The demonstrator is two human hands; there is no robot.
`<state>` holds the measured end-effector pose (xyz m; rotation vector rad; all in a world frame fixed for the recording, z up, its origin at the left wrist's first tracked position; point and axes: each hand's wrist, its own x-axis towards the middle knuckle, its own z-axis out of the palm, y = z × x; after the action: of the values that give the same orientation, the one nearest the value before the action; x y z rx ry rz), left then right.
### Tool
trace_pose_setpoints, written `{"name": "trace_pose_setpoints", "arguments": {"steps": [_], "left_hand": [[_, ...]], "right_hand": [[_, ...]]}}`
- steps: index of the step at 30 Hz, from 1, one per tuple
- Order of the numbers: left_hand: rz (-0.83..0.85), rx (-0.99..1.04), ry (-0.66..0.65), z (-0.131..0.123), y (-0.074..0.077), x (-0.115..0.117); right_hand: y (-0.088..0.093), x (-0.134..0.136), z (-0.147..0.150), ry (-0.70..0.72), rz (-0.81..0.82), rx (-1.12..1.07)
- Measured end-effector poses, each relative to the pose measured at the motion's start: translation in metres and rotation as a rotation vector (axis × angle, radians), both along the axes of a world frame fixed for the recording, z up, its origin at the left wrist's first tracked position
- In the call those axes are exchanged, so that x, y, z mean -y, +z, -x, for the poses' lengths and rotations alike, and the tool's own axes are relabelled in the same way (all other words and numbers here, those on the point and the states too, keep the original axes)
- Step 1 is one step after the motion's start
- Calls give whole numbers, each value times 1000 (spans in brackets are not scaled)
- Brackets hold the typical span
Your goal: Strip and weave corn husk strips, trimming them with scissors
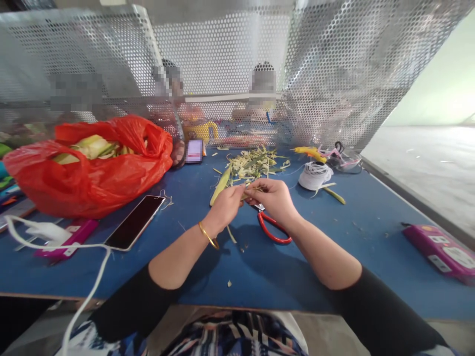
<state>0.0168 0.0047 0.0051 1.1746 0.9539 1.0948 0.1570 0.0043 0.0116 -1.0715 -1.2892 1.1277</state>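
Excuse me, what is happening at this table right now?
A person at a blue table pinches a thin leaf strip between the left hand and the right hand, just above the tabletop. Red-handled scissors lie on the table under the right hand. A pile of leaf scraps lies just beyond the hands, with a spool of white string to its right. A red plastic bag with more leaves sits at the left, a phone beside it.

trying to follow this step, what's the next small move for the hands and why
Probably draw the leaf strip taut between the two pinches: the left hand and right hand both grip it, fingertips almost touching. The red-handled scissors lie just under the right hand if a trim is wanted.
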Motion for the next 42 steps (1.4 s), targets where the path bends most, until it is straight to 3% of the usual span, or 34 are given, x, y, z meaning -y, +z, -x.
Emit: {"name": "trace_pose_setpoints", "arguments": {"steps": [3,7,11,15,17,19,21,24,26,37,42], "left_hand": [[-23,-99,-52,10,7,2],[85,-149,-213,19,14,2],[118,-149,-290,22,15,0],[174,-6,-291,23,15,0],[211,101,-235,23,15,-1],[241,200,-158,22,15,-2],[242,273,-87,21,13,-4],[192,345,1,19,11,-5],[159,363,55,18,11,-5],[123,398,156,14,10,-9],[54,323,186,8,6,-7]], "right_hand": [[5,1,-2,66,53,-62],[10,3,-3,111,88,-73],[9,3,-1,132,79,-49],[7,-4,-8,-71,67,-155],[6,-9,-11,-222,66,-221],[5,-10,-10,-272,77,-216],[2,-5,-3,-146,103,-151],[-6,9,17,184,159,-92],[-13,19,29,297,208,-110],[-19,25,34,493,560,-324],[-21,27,35,480,619,-319]]}}
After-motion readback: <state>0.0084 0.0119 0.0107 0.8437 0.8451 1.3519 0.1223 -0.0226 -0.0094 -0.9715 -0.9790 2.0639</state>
